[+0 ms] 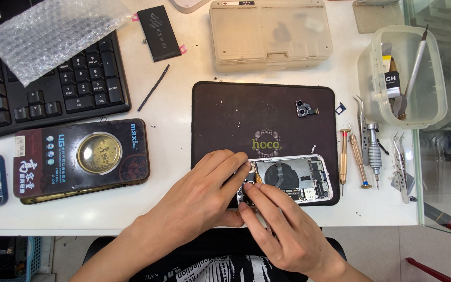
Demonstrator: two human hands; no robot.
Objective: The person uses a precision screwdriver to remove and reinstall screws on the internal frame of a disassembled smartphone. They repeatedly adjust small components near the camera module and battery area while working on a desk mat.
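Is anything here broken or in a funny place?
The phone lies opened, insides showing, under both hands. Its battery sits far off by the keyboard, and a small camera part lies loose on the mat.

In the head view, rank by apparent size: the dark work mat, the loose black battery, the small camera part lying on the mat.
1. Work mat, clearly the largest.
2. Battery.
3. Camera part, the smallest.

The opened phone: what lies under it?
The opened phone lies on a dark work mat. The left hand and right hand cover its left end, hiding the mat beneath there.
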